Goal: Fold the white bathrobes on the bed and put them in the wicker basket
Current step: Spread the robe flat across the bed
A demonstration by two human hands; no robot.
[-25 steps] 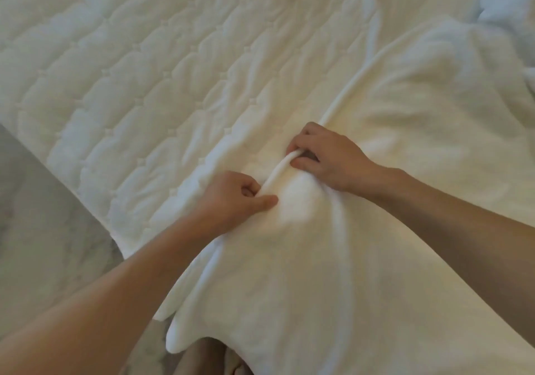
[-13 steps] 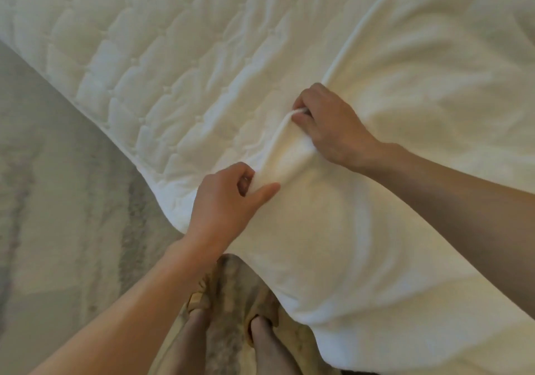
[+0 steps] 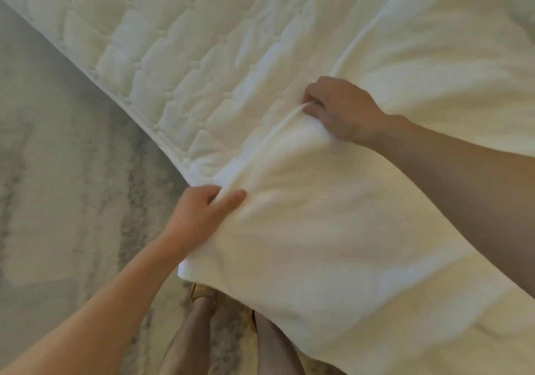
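Bathrobe (image 3: pixel 333 229) tauter — left hand (image 3: pixel 199 212) drawn back.

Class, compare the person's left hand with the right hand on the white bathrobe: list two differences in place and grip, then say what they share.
The left hand grips at the near edge of the bed; the right hand grips farther onto the bed. The left hand's thumb lies on top of the cloth; the right hand shows its back, fingers curled under. Both hold the corded edge of the bathrobe, stretched between them.
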